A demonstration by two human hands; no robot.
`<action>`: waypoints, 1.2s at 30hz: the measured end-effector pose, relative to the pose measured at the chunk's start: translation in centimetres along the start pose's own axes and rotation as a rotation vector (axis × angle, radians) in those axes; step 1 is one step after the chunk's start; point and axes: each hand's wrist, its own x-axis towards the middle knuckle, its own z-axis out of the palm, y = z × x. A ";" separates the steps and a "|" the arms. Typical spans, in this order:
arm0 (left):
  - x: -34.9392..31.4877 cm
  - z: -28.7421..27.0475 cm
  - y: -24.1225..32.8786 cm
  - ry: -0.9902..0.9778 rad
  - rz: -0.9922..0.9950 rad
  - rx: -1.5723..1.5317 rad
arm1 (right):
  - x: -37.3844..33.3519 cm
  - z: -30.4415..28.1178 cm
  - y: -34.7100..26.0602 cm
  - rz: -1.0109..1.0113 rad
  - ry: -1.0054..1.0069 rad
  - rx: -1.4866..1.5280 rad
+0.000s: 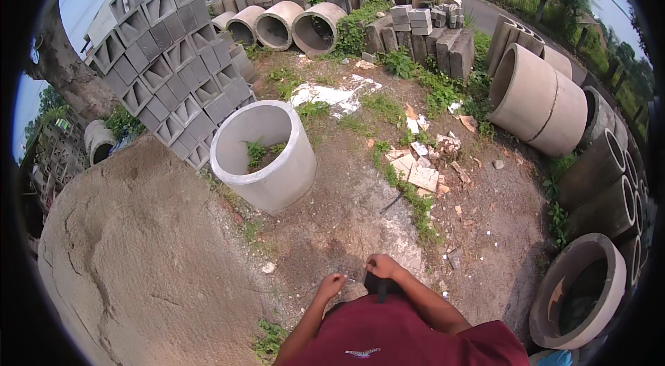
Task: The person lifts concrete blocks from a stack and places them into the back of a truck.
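My left hand (332, 286) is low in the middle of the view, in front of my dark red shirt (388, 335). Its fingers are pinched together, with a tiny pale bit at their tips too small to name. Just to its right, my right hand (379, 266) is closed with the fingers curled down. Below that hand is a black item (379, 286), partly hidden by the shirt; I cannot tell if the fingers grip it. The two hands are close but apart. A concrete ring (277, 182) stands upright ahead to the left, with a green plant inside.
A sand heap (131, 248) fills the left. Behind the ring rises a leaning stack of grey vent blocks (163, 65). Broken tile pieces (422, 175) lie ahead right. Concrete pipes (523, 92) line the right side, with another ring (613, 272) tilted near me.
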 end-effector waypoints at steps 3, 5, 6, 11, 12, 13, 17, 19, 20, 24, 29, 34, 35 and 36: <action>9.0 -2.6 5.7 0.023 0.197 0.109 | 7.7 -7.2 -0.6 0.023 0.041 0.021; 14.7 -4.7 10.5 0.075 0.171 0.121 | 12.3 -9.6 1.6 0.005 0.075 0.040; 17.3 -5.5 11.6 0.104 0.156 0.128 | 14.4 -10.6 2.5 0.024 0.067 0.060; 29.9 -8.1 14.2 0.045 0.194 -0.191 | 23.8 -12.5 8.8 0.267 -0.187 -0.048; 33.2 -8.6 15.2 -0.066 0.232 -0.248 | 25.9 -12.8 11.9 0.200 -0.277 -0.051; 36.3 -9.4 14.9 -0.148 0.253 -0.310 | 28.9 -14.0 12.2 0.214 -0.331 -0.050; 49.1 -18.4 17.9 0.002 0.194 -0.234 | 42.4 -20.3 12.2 0.244 -0.325 -0.080; 54.6 -23.3 23.0 0.104 0.129 0.031 | 49.3 -25.1 13.3 0.310 -0.191 -0.172; 57.5 -25.5 24.4 0.149 0.135 0.052 | 52.7 -27.7 13.0 0.251 -0.148 -0.193; 65.6 -32.0 26.3 0.250 0.083 0.117 | 65.4 -34.2 10.2 0.148 -0.062 -0.112; 74.2 -33.8 26.4 0.167 -0.106 -0.213 | 78.1 -36.5 8.1 0.093 -0.093 -0.017; 85.5 -40.2 31.7 0.126 -0.003 0.363 | 93.7 -40.9 11.2 -0.074 -0.392 -0.011; 88.1 -41.0 33.0 0.227 -0.009 0.407 | 96.8 -42.5 11.8 -0.072 -0.369 -0.056; 90.6 -42.2 34.5 0.226 -0.071 0.352 | 100.1 -44.3 12.3 -0.055 -0.291 -0.050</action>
